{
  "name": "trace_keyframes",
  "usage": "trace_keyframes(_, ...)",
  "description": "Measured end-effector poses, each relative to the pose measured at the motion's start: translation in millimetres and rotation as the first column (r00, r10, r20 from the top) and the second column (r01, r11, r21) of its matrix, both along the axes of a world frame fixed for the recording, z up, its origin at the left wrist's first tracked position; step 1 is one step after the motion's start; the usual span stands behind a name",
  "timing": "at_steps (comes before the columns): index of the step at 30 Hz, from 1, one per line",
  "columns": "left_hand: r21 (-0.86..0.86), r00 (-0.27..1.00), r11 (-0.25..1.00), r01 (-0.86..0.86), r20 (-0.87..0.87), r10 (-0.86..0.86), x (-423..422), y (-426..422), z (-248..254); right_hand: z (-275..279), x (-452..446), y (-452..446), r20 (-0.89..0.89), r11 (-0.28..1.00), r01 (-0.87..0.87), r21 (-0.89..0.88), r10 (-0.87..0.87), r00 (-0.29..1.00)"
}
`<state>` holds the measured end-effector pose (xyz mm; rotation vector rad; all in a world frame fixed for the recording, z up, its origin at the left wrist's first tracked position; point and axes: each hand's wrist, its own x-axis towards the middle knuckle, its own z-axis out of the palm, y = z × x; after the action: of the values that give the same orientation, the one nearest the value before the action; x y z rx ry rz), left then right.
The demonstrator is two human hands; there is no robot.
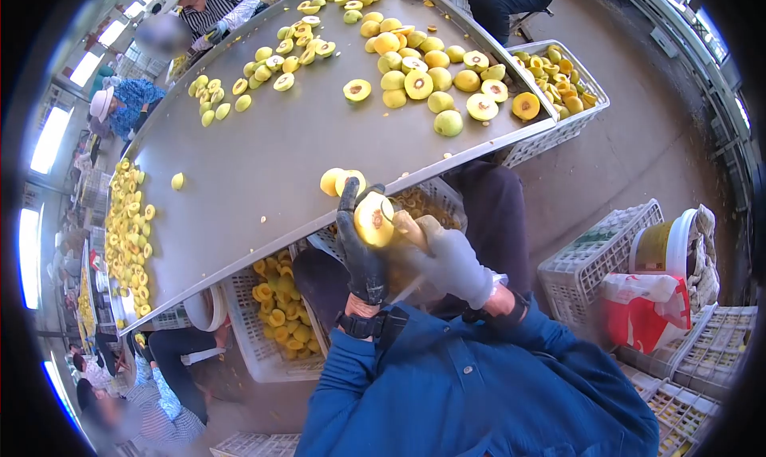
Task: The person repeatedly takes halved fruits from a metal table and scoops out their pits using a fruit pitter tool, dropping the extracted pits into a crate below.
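My left hand [363, 254], in a black glove, is closed around a yellow peach half [372, 222] with its cut face and brown pit turned up. In my right hand [456, 270], gloved in grey, is a pitting tool with a light brown handle [410, 229]. Its curved metal end meets the cut face beside the pit. Just beyond my left fingertips, two peach pieces [330, 181] rest at the near edge of the metal table [263, 162]. Below my hands, a crate [440, 192] holding small brownish bits is partly hidden.
Peaches, whole and halved [419, 84], lie across the table's far side. Pitted halves fill a crate [254, 353] at lower left and another crate [594, 110] at right. More crates [598, 250] and a white bucket [678, 246] stand right. Several people work around the table.
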<state>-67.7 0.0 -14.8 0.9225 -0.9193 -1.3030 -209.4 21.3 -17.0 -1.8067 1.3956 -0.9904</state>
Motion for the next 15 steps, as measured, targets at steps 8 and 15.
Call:
trace_keyframes(8, 0.124, 0.997, 0.992, -0.035, -0.060, 0.043, -4.9, 0.6, 15.2, 3.6, 3.8, 2.0, -0.175, 0.999, -0.037, -0.002, 0.036, 0.984)
trace_keyframes(15, -0.259, 0.896, 0.955, -0.144, 0.376, 0.237, -10.9, -9.2, -13.7, -8.6, 3.8, -1.1, -0.123, 0.989, -0.136, 0.067, 0.143, 0.982)
